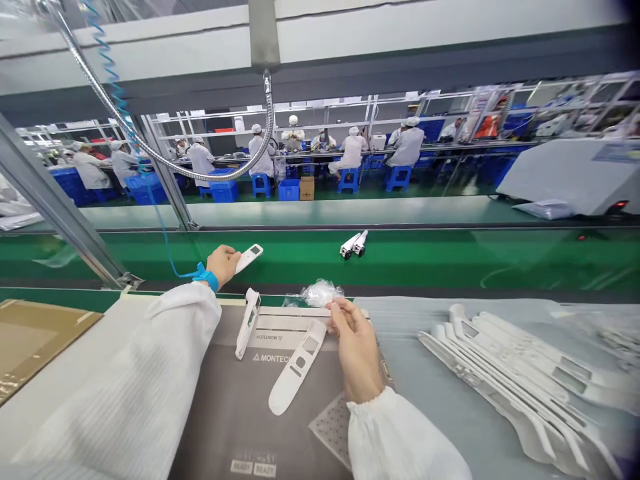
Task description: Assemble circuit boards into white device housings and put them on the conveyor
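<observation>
My left hand (223, 264) reaches forward over the green conveyor belt (450, 257) and grips a white thermometer housing (249, 257) by its near end. My right hand (353, 340) is closed in a pinch on the top end of another white housing shell (296, 368) that lies on the grey Montech mat (235, 407). A third white shell (247, 322) stands on edge on the mat between my hands. A crumpled clear plastic bag (317, 293) lies just beyond my right fingers. A blue wrist strap (206, 275) with a coiled cord circles my left wrist.
A row of several white shells (520, 380) lies to the right on the grey bench. Two assembled units (353, 244) ride on the belt. A cardboard sheet (30, 340) sits at left. A slanted metal post (55, 207) and flexible hose (165, 160) hang ahead. People in white coats work at far benches.
</observation>
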`<act>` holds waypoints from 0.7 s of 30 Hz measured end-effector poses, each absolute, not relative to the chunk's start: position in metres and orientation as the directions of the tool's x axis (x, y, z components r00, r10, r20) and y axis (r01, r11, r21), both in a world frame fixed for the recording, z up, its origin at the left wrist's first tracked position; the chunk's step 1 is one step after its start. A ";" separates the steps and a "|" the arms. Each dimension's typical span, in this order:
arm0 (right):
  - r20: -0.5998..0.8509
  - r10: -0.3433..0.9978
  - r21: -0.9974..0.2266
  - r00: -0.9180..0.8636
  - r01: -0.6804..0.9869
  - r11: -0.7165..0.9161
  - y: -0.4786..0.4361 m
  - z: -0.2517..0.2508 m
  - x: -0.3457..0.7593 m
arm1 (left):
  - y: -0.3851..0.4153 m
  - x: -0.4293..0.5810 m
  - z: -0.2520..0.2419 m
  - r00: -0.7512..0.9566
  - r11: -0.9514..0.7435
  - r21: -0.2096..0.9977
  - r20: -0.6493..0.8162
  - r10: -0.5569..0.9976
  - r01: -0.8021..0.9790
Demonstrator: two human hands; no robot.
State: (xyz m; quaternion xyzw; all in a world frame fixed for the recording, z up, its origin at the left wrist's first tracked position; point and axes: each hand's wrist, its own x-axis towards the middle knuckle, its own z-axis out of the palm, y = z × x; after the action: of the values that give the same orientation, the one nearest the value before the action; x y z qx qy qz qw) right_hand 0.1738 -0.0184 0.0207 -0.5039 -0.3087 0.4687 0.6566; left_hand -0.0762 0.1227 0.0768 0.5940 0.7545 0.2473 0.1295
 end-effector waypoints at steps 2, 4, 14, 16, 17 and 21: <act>-0.041 0.918 -0.965 0.395 -0.253 0.066 -0.018 0.018 0.173 | 0.132 -0.072 0.072 -0.223 0.161 0.448 0.088 0.971 0.880; -0.031 0.915 -0.974 0.403 -0.218 0.063 -0.018 0.016 0.172 | 0.144 -0.062 0.071 -0.190 0.150 0.348 0.083 0.978 0.925; -0.077 0.860 -0.993 0.505 -0.114 -0.022 -0.024 0.014 0.174 | 0.213 0.152 0.058 0.211 -0.203 0.320 0.009 0.977 0.926; -0.086 0.867 -0.992 0.490 -0.121 -0.030 -0.025 0.014 0.175 | 0.212 0.187 0.046 0.188 -0.188 0.355 0.036 0.982 0.916; -0.091 0.873 -0.991 0.480 -0.128 -0.033 -0.026 0.014 0.175 | 0.211 0.197 0.042 0.169 -0.175 0.365 0.049 0.984 0.914; -0.105 0.879 -0.990 0.466 -0.129 -0.050 -0.025 0.015 0.173 | 0.214 0.189 0.041 0.130 -0.137 0.373 0.043 0.991 0.918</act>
State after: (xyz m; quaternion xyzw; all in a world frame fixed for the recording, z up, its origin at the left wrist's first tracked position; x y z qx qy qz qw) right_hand 0.1729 -0.0246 0.0154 -0.5970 -0.3139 0.4105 0.6137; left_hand 0.1892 0.2137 0.0413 0.7406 0.6441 0.1412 0.1291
